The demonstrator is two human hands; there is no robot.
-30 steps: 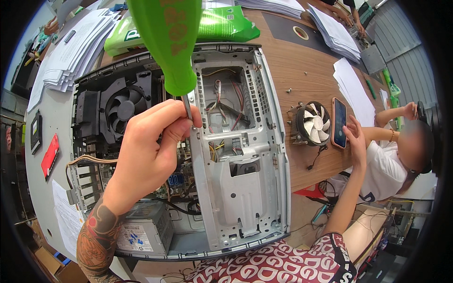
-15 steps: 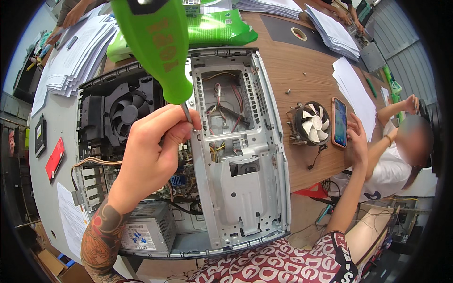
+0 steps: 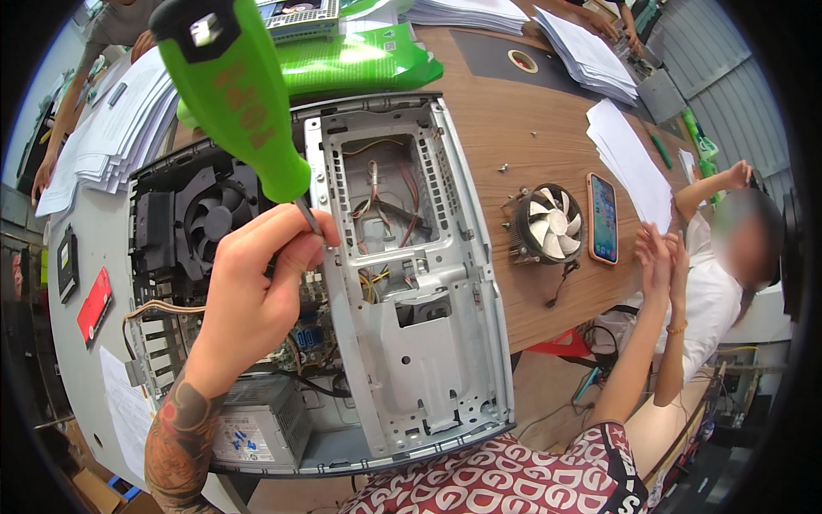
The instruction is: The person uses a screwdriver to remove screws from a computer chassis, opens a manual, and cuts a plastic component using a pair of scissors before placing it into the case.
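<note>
In the head view, an open computer case (image 3: 390, 364) lies on the worktop (image 3: 548, 317), in the middle of the scene. The left hand (image 3: 257, 287) comes from the near left and pinches, between thumb and fingers, the metal shaft of a green screwdriver (image 3: 248, 103). This tool is tilted, its thick handle leaning to the far left, and its lower end is at the long metal rail of the case; the tip is hidden by the fingers, so I cannot tell what it touches. The right hand (image 3: 651, 261) is at the right, with the fingers stretched and gripping nothing visible. A co-worker's hand (image 3: 679, 257) is just beside it, and whether the two touch I cannot tell. To the left of these hands lies a phone (image 3: 603, 218) with lit screen, and next to it a round cooler (image 3: 552, 227) with white blades. Inside the case, a black fan (image 3: 214, 218) is at the far left and a power supply (image 3: 261, 428) at the near left. A green package (image 3: 351, 64) lies beyond the case.
</note>
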